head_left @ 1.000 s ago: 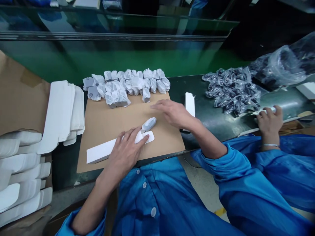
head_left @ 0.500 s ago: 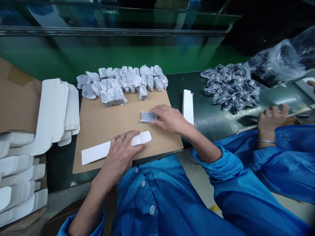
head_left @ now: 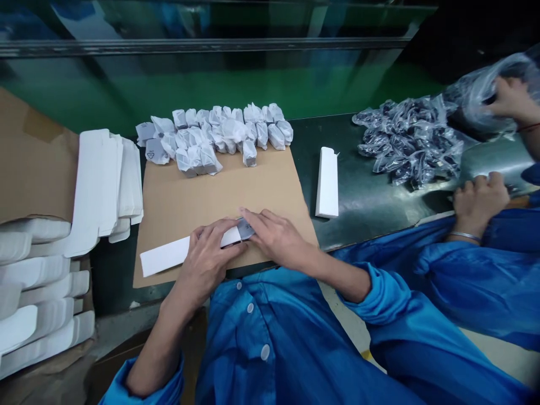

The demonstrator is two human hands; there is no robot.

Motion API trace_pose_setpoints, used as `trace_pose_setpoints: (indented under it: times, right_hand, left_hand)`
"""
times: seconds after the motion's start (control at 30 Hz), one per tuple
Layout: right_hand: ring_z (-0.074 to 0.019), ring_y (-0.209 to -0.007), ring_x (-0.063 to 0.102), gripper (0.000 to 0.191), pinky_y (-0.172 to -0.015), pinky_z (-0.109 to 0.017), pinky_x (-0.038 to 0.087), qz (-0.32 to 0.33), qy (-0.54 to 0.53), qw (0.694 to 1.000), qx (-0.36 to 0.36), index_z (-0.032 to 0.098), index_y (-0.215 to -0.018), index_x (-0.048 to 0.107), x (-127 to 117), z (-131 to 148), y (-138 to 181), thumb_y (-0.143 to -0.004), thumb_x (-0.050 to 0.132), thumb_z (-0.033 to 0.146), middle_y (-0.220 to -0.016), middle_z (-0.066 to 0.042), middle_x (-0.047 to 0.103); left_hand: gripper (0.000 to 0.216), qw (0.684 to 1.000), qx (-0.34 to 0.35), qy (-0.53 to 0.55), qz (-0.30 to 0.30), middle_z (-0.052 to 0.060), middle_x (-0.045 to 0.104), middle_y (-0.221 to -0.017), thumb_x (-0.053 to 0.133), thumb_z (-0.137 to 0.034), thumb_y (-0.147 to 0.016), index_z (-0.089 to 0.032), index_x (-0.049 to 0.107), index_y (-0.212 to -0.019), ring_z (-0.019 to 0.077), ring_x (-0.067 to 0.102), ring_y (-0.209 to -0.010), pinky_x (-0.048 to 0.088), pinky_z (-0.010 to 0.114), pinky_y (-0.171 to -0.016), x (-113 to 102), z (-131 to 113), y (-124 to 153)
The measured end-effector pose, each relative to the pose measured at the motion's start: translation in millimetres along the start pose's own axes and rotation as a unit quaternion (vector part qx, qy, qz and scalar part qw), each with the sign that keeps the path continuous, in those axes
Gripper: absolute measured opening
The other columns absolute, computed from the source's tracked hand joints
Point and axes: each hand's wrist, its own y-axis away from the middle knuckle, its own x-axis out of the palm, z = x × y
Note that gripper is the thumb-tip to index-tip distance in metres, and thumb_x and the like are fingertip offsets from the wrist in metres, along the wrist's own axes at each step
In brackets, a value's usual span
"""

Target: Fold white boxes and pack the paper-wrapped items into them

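A long white carton lies on the brown cardboard sheet, and my left hand grips it near its right end. My right hand pinches a small grey wrapped block against that end of the carton. The block's far part is covered by my fingers, and I cannot tell how far it reaches into the carton. Behind my hands, several similar blocks in thin white wrapping stand in rows along the sheet's back edge.
A closed-looking white carton lies right of the sheet. Flat white cartons are stacked at the left, beside a cardboard box holding more. Bagged dark parts are piled at the right, near a co-worker's hand.
My right hand has brought the grey block from the middle of the sheet down and left to the carton's end. A co-worker's hand has moved into the large plastic bag.
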Motion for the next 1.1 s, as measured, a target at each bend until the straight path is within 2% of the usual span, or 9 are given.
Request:
trace_pose_setpoints:
  times: [0.1, 0.2, 0.33, 0.47, 0.67, 0.8, 0.9, 0.97, 1.1]
  right_hand:
    - [-0.0269, -0.112, 0.059, 0.048, -0.095, -0.043, 0.052, -0.065, 0.035, 0.997, 0.03, 0.005, -0.146, 0.039, 12.1, 19.9, 2.4, -0.099, 0.036, 0.012, -0.137, -0.021, 0.057]
    - [-0.0253, -0.113, 0.059, 0.047, -0.099, -0.045, 0.051, -0.112, -0.1, 0.984, 0.092, 0.012, -0.145, 0.042, 12.4, 26.4, 3.3, -0.099, 0.039, 0.014, -0.127, -0.016, 0.063]
    - [-0.0148, -0.102, 0.065, 0.046, -0.092, -0.032, 0.054, -0.094, -0.427, 0.885, 0.16, 0.019, -0.141, 0.045, 16.7, 28.0, -5.0, -0.095, 0.042, 0.013, -0.114, -0.006, 0.069]
    - [-0.0125, -0.084, 0.064, 0.046, -0.084, -0.028, 0.052, -0.09, -0.492, 0.842, 0.201, 0.015, -0.133, 0.054, 16.8, 17.7, -27.5, -0.088, 0.053, 0.017, -0.092, -0.002, 0.07]
    - [-0.0121, -0.073, 0.056, 0.047, -0.07, -0.025, 0.043, -0.057, -0.232, 0.957, 0.164, 0.015, -0.114, 0.069, -78.1, -76.0, -42.2, -0.076, 0.045, 0.003, -0.083, -0.001, 0.067]
    - [-0.0152, -0.076, 0.06, 0.043, -0.07, -0.026, 0.042, 0.028, -0.024, 0.97, 0.239, 0.016, -0.107, 0.074, -126.8, -136.9, -38.8, -0.077, 0.045, 0.004, -0.088, -0.004, 0.071]
    - [-0.0268, -0.095, 0.06, 0.04, -0.08, -0.038, 0.043, -0.004, 0.111, 0.965, 0.236, 0.011, -0.114, 0.072, -113.7, -132.7, -35.4, -0.083, 0.046, 0.01, -0.108, -0.016, 0.07]
    - [-0.0332, -0.104, 0.057, 0.04, -0.085, -0.045, 0.042, -0.042, 0.182, 0.964, 0.187, 0.008, -0.122, 0.067, -91.5, -109.0, -24.4, -0.091, 0.045, 0.02, -0.12, -0.022, 0.065]
    - [-0.0353, -0.12, 0.053, 0.039, -0.094, -0.049, 0.045, -0.032, 0.247, 0.964, 0.098, 0.016, -0.121, 0.066, -55.2, -88.4, 9.2, -0.098, 0.037, 0.03, -0.131, -0.016, 0.062]
  left_hand:
    - [0.038, 0.999, -0.009, -0.016, -0.034, 0.013, 0.057, -0.135, 0.05, -0.004, -0.089, -0.029, 0.072, -0.106, 0.0317, 0.054, -0.122, 0.04, 0.046, -0.09, 2.9, -2.2, 1.8]
    - [0.035, 0.997, -0.025, -0.022, -0.067, 0.013, 0.058, -0.135, 0.053, -0.007, -0.09, -0.03, 0.072, -0.107, 0.0302, 0.055, -0.124, 0.04, 0.045, -0.093, 7.6, -3.1, 4.2]
    - [0.034, 0.993, -0.035, -0.028, -0.112, 0.013, 0.059, -0.134, 0.055, -0.008, -0.09, -0.03, 0.068, -0.113, 0.0276, 0.056, -0.124, 0.042, 0.044, -0.097, 19.3, -1.0, 6.4]
    - [0.036, 0.979, -0.065, -0.034, -0.191, 0.017, 0.055, -0.136, 0.064, -0.013, -0.086, -0.024, 0.061, -0.121, 0.0284, 0.056, -0.125, 0.047, 0.044, -0.099, 25.9, -9.0, 3.4]
    - [0.069, 0.952, -0.128, -0.031, -0.276, 0.016, 0.048, -0.145, 0.076, -0.016, -0.076, -0.026, 0.05, -0.139, 0.0312, 0.048, -0.134, 0.044, 0.048, -0.108, -16.0, -12.6, 13.2]
    - [0.065, 0.921, -0.302, -0.099, -0.225, 0.021, 0.043, -0.15, 0.065, -0.027, -0.086, -0.016, 0.041, -0.146, 0.0346, 0.04, -0.141, 0.035, 0.053, -0.115, -46.1, 29.8, 18.6]
    - [0.072, 0.892, -0.407, -0.142, -0.138, 0.03, 0.036, -0.152, 0.058, -0.029, -0.089, -0.001, 0.03, -0.149, 0.0397, 0.034, -0.144, 0.027, 0.056, -0.118, -52.9, 70.3, 20.1]
    - [0.059, 0.879, -0.437, -0.155, -0.107, 0.032, 0.046, -0.144, 0.052, -0.023, -0.091, 0.002, 0.04, -0.143, 0.0407, 0.043, -0.138, 0.033, 0.056, -0.114, -50.6, 88.5, 21.4]
    - [0.034, 0.871, -0.447, -0.162, -0.125, 0.024, 0.066, -0.125, 0.043, -0.015, -0.092, -0.007, 0.064, -0.117, 0.0349, 0.062, -0.119, 0.049, 0.048, -0.097, -42.1, 99.1, 26.5]
